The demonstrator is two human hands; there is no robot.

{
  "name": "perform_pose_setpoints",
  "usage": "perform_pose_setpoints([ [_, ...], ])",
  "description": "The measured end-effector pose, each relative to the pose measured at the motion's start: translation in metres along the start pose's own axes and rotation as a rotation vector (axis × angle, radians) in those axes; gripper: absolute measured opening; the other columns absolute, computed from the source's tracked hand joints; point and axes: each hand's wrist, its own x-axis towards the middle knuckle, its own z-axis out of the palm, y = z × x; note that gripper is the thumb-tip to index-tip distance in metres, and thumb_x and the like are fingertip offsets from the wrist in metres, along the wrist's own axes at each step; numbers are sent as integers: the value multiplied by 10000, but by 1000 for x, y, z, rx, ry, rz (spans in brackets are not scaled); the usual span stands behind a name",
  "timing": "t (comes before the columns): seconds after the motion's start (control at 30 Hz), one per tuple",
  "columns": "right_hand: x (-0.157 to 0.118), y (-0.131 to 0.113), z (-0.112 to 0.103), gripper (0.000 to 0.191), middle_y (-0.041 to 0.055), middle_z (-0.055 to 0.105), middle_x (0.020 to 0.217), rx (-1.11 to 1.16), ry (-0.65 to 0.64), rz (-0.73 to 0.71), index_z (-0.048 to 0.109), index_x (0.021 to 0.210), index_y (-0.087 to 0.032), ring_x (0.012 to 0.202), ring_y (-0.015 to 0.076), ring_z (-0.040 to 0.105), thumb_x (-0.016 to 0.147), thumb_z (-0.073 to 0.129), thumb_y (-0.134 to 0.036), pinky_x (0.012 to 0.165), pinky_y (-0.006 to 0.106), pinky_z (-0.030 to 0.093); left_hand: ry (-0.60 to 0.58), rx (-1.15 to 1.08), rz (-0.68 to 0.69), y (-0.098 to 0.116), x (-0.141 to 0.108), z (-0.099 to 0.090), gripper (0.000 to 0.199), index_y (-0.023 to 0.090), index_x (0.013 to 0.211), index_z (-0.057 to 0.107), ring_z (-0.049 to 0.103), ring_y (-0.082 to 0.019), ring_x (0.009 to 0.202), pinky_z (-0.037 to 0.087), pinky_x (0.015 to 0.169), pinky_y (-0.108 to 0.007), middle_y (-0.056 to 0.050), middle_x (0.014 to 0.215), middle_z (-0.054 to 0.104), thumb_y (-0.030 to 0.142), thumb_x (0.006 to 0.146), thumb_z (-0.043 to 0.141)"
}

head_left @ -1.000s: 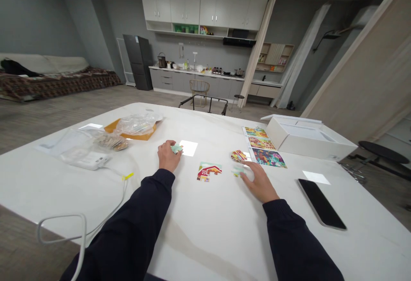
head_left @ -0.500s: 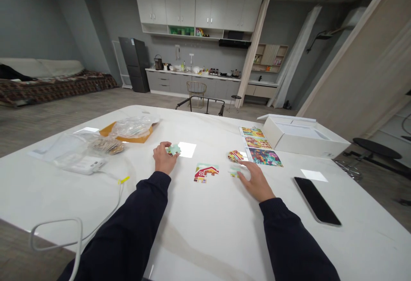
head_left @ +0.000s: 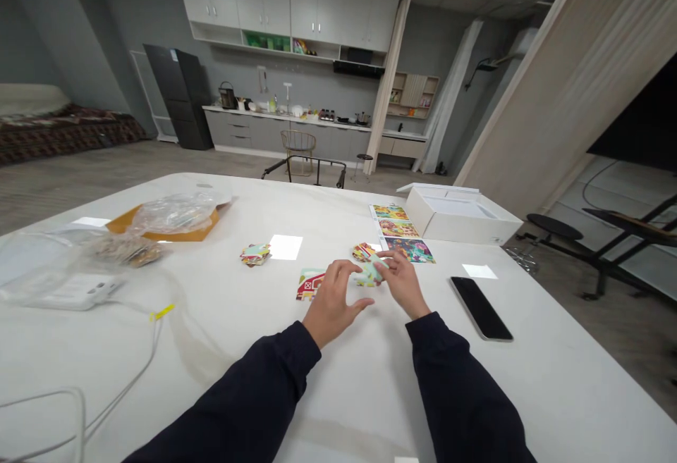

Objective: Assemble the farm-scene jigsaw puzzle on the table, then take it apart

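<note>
My right hand (head_left: 403,282) pinches a pale green puzzle piece (head_left: 379,266) just above the table. Beside it, my left hand (head_left: 335,301) has thumb and fingers apart around the near side of other pale green pieces (head_left: 364,278); nothing shows between them. The joined puzzle part with a red barn (head_left: 308,284) lies partly hidden behind my left hand. A pile of colourful pieces (head_left: 363,251) rests just beyond my hands. Further left sits another small stack of pieces (head_left: 255,254).
Picture cards (head_left: 398,229) lie beside a white open box (head_left: 460,220) at the back right. A black phone (head_left: 481,308) is on the right. Plastic bags (head_left: 174,213), a white device (head_left: 74,289) and a cable (head_left: 132,378) occupy the left.
My left hand has left the left stack and moved right, beside my right hand. My right hand now holds a pale green piece. The view has turned right.
</note>
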Motion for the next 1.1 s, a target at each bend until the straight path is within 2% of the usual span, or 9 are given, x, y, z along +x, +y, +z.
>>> perform_pose_setpoints([
  [0.07, 6, 11, -26, 437, 47, 716, 818, -175, 78, -36, 693, 976, -201, 685, 203, 668, 767, 742, -582, 612, 347, 576, -89, 65, 21, -4, 2, 6, 419, 257, 1267, 535, 556, -301, 1235, 475, 1065, -498, -107, 1268, 597, 265, 890, 718],
  [0.13, 9, 23, -44, 390, 30, 687, 747, -330, 74, -44, 729, 952, -201, 702, 210, 664, 800, 701, -559, 629, 348, 572, -203, 136, 39, -11, 3, 13, 406, 252, 1280, 559, 532, -311, 1281, 453, 1084, -518, -110, 1314, 614, 243, 896, 693],
  [0.23, 8, 35, -48, 372, -8, 608, 613, -468, 60, -37, 744, 983, -190, 593, 194, 600, 815, 690, -517, 573, 332, 527, -341, 233, 33, -22, 5, 25, 427, 240, 1300, 594, 493, -334, 1357, 410, 1109, -555, -119, 1424, 599, 295, 892, 708],
  [0.3, 8, 40, -43, 362, -7, 613, 620, -516, 67, -56, 738, 984, -184, 561, 186, 565, 811, 698, -499, 568, 330, 504, -385, 277, 23, -27, 5, 31, 406, 240, 1299, 616, 494, -338, 1367, 388, 1112, -572, -120, 1450, 598, 332, 911, 692],
  [0.47, 11, 44, -36, 296, 53, 705, 814, -618, 56, -175, 751, 955, -203, 699, 211, 594, 846, 679, -468, 737, 381, 529, -391, 312, 17, -30, 3, 30, 357, 238, 1280, 645, 517, -319, 1348, 361, 1124, -568, -109, 1441, 619, 319, 932, 664],
  [0.53, 11, 46, -38, 273, 59, 705, 850, -640, 32, -202, 763, 964, -203, 721, 209, 586, 862, 672, -439, 760, 384, 528, -392, 316, 11, -29, 3, 28, 356, 239, 1280, 644, 514, -316, 1353, 353, 1132, -567, -106, 1442, 620, 314, 933, 663],
  [0.73, 10, 51, -40, 206, 63, 708, 925, -678, -39, -210, 776, 993, -205, 783, 210, 594, 878, 679, -345, 801, 382, 523, -408, 315, -9, -26, 3, 25, 355, 236, 1282, 649, 518, -312, 1353, 363, 1130, -563, -102, 1445, 620, 296, 933, 666],
  [0.87, 11, 52, -39, 170, 70, 693, 961, -707, -46, -200, 788, 973, -209, 854, 221, 611, 866, 705, -312, 850, 384, 514, -417, 311, -21, -25, 3, 24, 352, 236, 1284, 647, 512, -305, 1363, 364, 1133, -551, -97, 1453, 616, 298, 938, 659],
  [1.1, 9, 47, -38, 160, 67, 680, 949, -715, -44, -139, 813, 963, -198, 844, 206, 615, 827, 743, -242, 842, 352, 504, -433, 342, -27, -25, 2, 25, 358, 231, 1307, 628, 491, -290, 1384, 340, 1157, -548, -86, 1484, 592, 322, 961, 627],
])
